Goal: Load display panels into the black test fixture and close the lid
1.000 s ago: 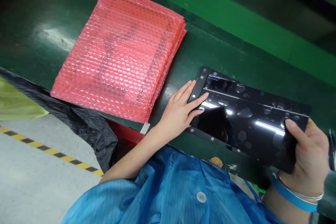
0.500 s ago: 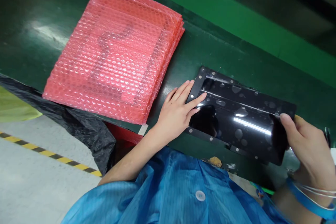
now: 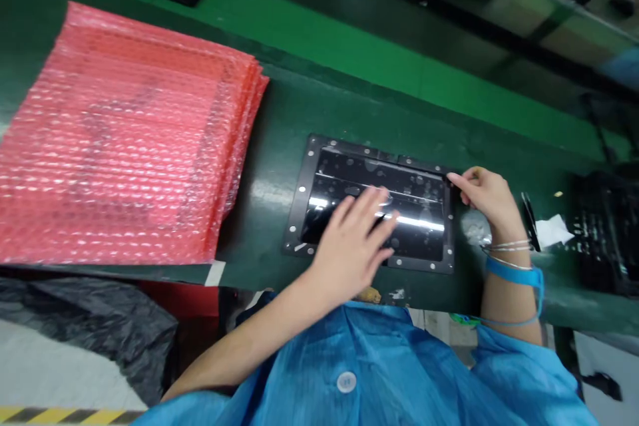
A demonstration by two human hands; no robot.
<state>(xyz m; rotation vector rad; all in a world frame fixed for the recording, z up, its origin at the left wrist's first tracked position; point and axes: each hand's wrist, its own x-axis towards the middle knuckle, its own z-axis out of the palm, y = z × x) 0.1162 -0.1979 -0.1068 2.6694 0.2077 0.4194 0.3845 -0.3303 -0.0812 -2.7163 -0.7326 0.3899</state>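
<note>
So there's a glossy black panel (image 3: pixel 374 210) lying flat on the dark green tabletop (image 3: pixel 279 140), with a frame of little silver screws around its edge. The left hand (image 3: pixel 357 246) rests on top of the glass, fingers (image 3: pixel 372 203) spread and stretched out flat, not gripping anything, just pressed on the lower middle part of the screen. The right hand (image 3: pixel 486 200) is at the panel's right edge, its fingers (image 3: pixel 456 180) curled loosely against the top right corner, touching the frame, though I can't tell if it's actually pinching it or only touching. A blue wristband (image 3: pixel 516 274) and thin bangles sit on that wrist. Well off to the left of the left fingers is a stack of pink bubble wrap bags (image 3: pixel 124 140), apart from the panel. Just beyond the right fingers there's a scrap of white paper (image 3: pixel 552 231) on the tabletop.
</note>
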